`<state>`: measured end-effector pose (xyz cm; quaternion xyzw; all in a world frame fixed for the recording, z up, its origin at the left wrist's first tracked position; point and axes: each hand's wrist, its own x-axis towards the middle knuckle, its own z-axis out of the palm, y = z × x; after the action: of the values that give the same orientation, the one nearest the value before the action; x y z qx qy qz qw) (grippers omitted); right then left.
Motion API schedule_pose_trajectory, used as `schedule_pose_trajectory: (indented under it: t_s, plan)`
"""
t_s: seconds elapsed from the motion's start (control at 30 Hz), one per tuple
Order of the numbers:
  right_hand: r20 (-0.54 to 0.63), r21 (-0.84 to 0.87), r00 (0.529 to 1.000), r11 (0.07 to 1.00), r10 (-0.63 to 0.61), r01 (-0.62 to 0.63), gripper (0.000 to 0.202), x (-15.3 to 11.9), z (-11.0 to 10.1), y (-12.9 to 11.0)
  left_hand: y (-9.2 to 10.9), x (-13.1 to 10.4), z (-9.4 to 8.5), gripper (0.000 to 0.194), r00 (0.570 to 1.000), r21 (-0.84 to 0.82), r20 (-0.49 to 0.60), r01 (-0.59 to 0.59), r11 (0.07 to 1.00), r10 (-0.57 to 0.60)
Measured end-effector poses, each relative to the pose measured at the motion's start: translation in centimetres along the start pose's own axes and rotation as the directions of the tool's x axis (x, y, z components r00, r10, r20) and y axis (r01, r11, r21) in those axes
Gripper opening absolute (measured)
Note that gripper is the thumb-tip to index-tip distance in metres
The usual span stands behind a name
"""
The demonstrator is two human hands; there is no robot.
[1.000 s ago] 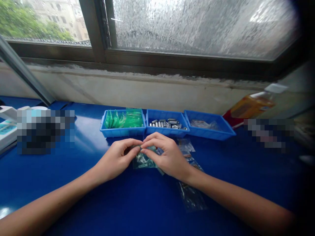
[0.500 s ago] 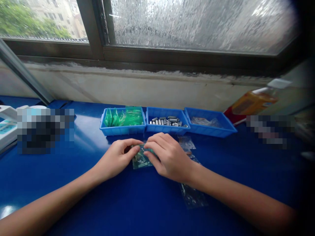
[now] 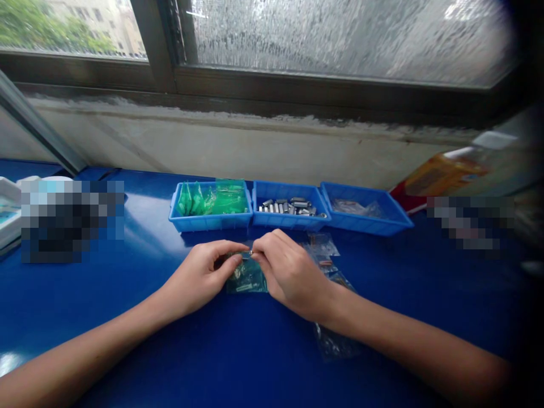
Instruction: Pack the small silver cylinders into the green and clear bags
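A small, clear greenish plastic bag (image 3: 246, 279) lies on the blue table under my fingers, with metal parts showing through it. My left hand (image 3: 206, 271) pinches the bag's upper left edge between thumb and forefinger. Opposite it, my right hand (image 3: 293, 275) has its thumb and fingertips closed on a small shiny metal piece (image 3: 251, 253) at the bag's upper edge. The piece is mostly covered by the fingers, so its exact kind is hidden. The two hands' fingertips almost meet.
Behind my hands stand three blue bins: one with green bags (image 3: 232, 198), one with metal cylinders (image 3: 278, 207), one with clear packets (image 3: 357, 208). More clear packets (image 3: 325, 245) lie beside and below my right forearm. A tilted bottle (image 3: 446, 173) stands back right.
My right thumb and fingertips have closed together on the small metal piece at the bag's edge. My left hand keeps its pinch, and the view has shifted slightly.
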<state>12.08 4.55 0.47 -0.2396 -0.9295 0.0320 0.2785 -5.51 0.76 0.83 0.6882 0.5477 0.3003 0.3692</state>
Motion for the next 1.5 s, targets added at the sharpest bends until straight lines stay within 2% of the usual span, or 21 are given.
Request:
schedule_pose_trajectory:
  t_s: [0.13, 0.3, 0.53, 0.7, 0.9, 1.07, 1.23, 1.33, 1.5]
  plan:
    - [-0.01, 0.095, 0.999, 0.994, -0.047, 0.048, 0.018, 0.0, -0.4, 0.1, 0.0, -0.1, 0.1, 0.028, 1.0, 0.006, 0.004, -0.004, 1.0, 0.004]
    - [0.009, 0.192, 0.999, 0.981, -0.042, 0.04, 0.023, -0.1, -0.7, 0.3, 0.0, -0.2, 0.1, 0.027, 0.999, -0.036, 0.0, -0.038, 0.999, 0.038]
    - [-0.164, 0.282, 0.984, 0.959, 0.061, -0.012, 0.01, -0.2, 0.0, 0.0, 0.1, -0.2, 0.0, 0.03, 1.0, -0.14, 0.015, -0.016, 0.99, 0.018]
    - [-0.126, 0.282, 0.991, 0.959, 0.052, -0.014, 0.012, -0.5, 0.0, 0.0, 0.2, -0.1, 0.0, 0.031, 0.999, -0.181, -0.013, 0.045, 0.982, -0.048]
    - [-0.099, 0.272, 0.984, 0.955, 0.146, -0.114, 0.009, -0.5, 0.1, 0.4, -0.1, -0.1, 0.1, 0.04, 0.997, -0.285, 0.02, 0.076, 0.956, -0.074]
    - [-0.079, 0.274, 0.981, 0.95, 0.178, -0.15, 0.015, -0.5, 0.3, 0.4, -0.6, 0.0, 0.2, 0.044, 0.994, -0.3, -0.021, 0.093, 0.95, -0.103]
    - [-0.097, 0.373, 0.945, 0.892, 0.311, -0.255, 0.008, -0.1, 0.2, 0.3, -0.6, -0.1, 0.3, 0.041, 0.993, -0.314, -0.025, 0.104, 0.944, -0.117]
    - [-0.131, 0.333, 0.942, 0.908, 0.31, -0.253, 0.011, -0.1, 0.3, 0.4, -0.3, 0.0, 0.4, 0.04, 0.992, -0.321, -0.013, 0.113, 0.94, -0.124]
    - [-0.134, 0.16, 0.972, 0.972, 0.195, -0.173, 0.021, -0.4, 0.8, 0.4, 0.0, 0.1, 0.7, 0.038, 0.992, -0.362, -0.03, 0.1, 0.927, -0.119]
